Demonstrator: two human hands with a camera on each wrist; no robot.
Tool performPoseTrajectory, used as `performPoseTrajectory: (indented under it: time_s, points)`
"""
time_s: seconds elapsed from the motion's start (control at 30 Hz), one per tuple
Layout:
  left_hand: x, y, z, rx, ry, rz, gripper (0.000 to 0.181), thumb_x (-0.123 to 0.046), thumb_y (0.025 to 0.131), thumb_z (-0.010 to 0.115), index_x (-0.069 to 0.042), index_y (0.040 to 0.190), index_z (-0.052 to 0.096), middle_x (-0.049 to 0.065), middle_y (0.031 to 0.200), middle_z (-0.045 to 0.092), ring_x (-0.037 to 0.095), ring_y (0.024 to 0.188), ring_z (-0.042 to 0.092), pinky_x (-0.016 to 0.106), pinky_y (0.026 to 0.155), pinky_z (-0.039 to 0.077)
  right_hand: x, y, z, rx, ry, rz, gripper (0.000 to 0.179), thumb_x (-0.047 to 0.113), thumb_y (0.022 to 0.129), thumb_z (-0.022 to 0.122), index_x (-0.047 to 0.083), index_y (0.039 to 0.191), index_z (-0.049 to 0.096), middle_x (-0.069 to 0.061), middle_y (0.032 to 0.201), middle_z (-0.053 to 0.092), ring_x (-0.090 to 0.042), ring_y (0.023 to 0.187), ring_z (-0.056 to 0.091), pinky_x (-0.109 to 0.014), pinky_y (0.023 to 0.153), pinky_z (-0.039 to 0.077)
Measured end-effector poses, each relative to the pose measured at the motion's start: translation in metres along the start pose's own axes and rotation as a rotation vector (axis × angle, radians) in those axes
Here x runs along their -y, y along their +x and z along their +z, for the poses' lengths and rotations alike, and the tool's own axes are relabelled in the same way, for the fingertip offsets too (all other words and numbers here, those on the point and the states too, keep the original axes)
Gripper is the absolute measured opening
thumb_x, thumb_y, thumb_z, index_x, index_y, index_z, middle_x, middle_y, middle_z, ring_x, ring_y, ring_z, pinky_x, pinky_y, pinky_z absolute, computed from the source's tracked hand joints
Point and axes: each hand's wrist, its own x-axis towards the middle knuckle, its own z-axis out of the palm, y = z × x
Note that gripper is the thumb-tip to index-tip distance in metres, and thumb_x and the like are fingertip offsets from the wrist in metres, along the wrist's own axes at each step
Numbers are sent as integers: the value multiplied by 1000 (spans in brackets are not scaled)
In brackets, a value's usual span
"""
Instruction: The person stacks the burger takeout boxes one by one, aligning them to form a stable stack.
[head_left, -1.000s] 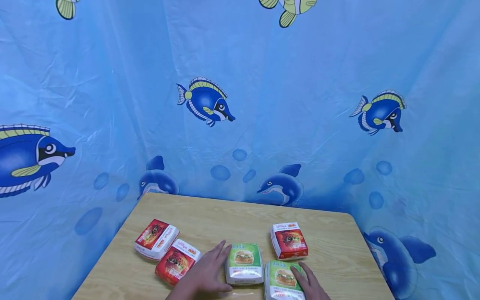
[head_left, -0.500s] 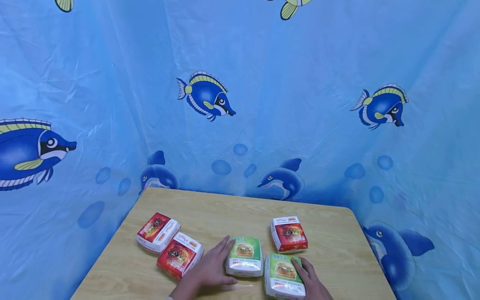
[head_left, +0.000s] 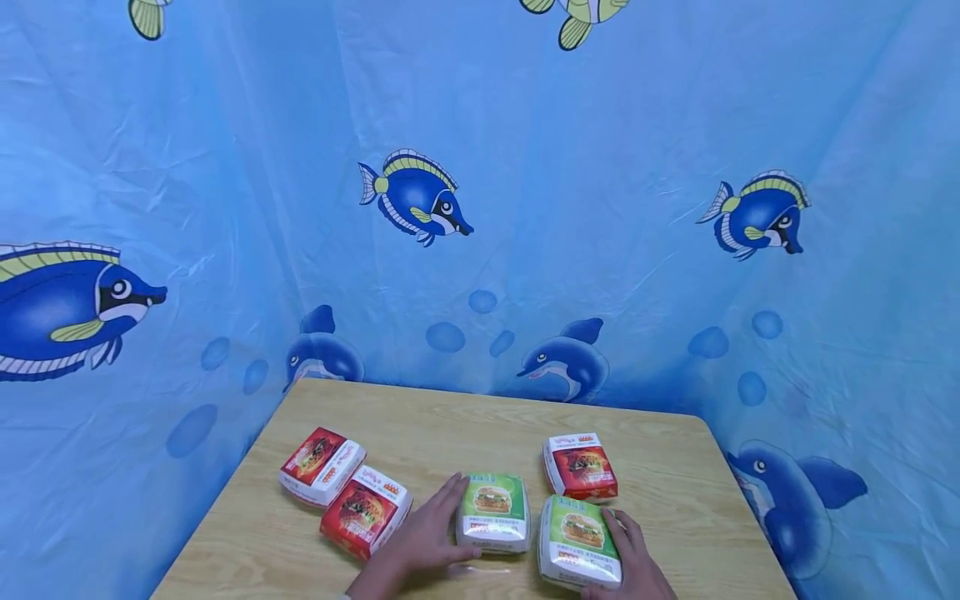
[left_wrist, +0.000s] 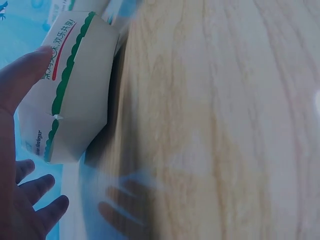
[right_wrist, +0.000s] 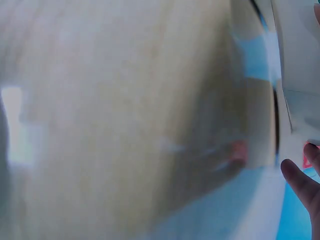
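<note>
In the head view, two green-and-white burger boxes lie side by side near the table's front. My left hand [head_left: 429, 533] is along the left side of the middle green burger box [head_left: 493, 508], fingers fairly straight. In the left wrist view its thumb [left_wrist: 30, 70] overlaps that box's white side [left_wrist: 82, 80], with the other fingers spread below. My right hand [head_left: 633, 562] grips the right green burger box [head_left: 581, 537], fingers over its right edge and thumb at the near side. That box is slightly tilted; whether it is off the table cannot be told.
Two red-and-white burger boxes, the far one [head_left: 322, 465] and the near one [head_left: 366, 510], sit together at left. Another red burger box [head_left: 580, 467] is behind the right green one. A wooden table [head_left: 450, 417] meets a blue fish-print curtain [head_left: 585, 233] behind.
My right hand has moved the right green burger box slightly away from me and rightward, widening its gap to the middle one. The left hand stays beside the middle box.
</note>
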Motion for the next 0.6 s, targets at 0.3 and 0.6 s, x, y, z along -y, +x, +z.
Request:
performPoseTrajectory:
  time_s: [0.3,0.6]
  points:
    - [-1,0,4,-74,-32,41,117,-78,73,61,-15,158,12,8,160,21,25,143,25,47,109,32,18,4,-15,-27,3,16,131,75,54,78,15,155,18,-15,149,23,-34,112,48,-55,91,48]
    - [-3,-1,13,-120,-91,-1,118,-76,70,67,-26,158,5,7,159,23,27,141,29,48,108,33,34,16,-12,-128,-8,-203,126,77,57,75,17,154,22,-9,149,26,-33,115,48,-53,90,49]
